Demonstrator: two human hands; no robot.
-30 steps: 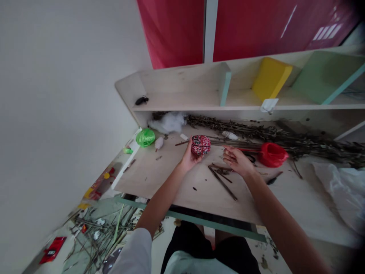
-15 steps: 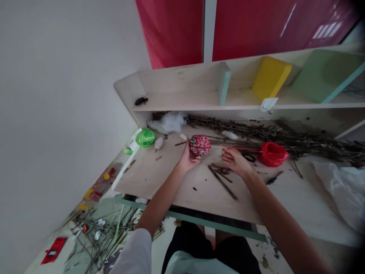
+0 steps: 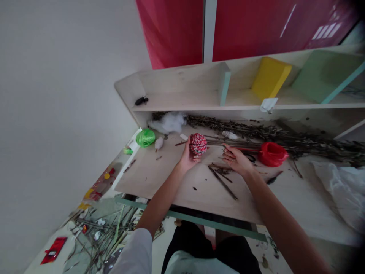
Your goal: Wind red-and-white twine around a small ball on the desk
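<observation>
My left hand [image 3: 188, 155] holds a ball of twisted red, white and dark yarn [image 3: 198, 144], its fingers curled around the underside and left side. To the right, my right hand [image 3: 234, 159] is closed in a pinch. A red plastic string [image 3: 247, 148] runs from a red roll of string [image 3: 273, 154] to its fingers; exactly how the fingertips grip it is too small to see. Below that hand lie broken brown sticks [image 3: 224, 183]. Black-handled scissors [image 3: 250, 157], partly hidden, lie beside the wrist.
A green string roll [image 3: 145, 137] and a small white wrapped bulb shape [image 3: 159, 143] sit at the left. White fluff [image 3: 169, 122] and a long bundle of dried stems [image 3: 242, 128] lie along the back beneath the shelf [image 3: 182, 107]. A clear plastic bag [image 3: 339, 186] is at the right.
The yarn ball has turned in my left hand and shifted slightly left. My right hand has moved a little to the right, away from the ball.
</observation>
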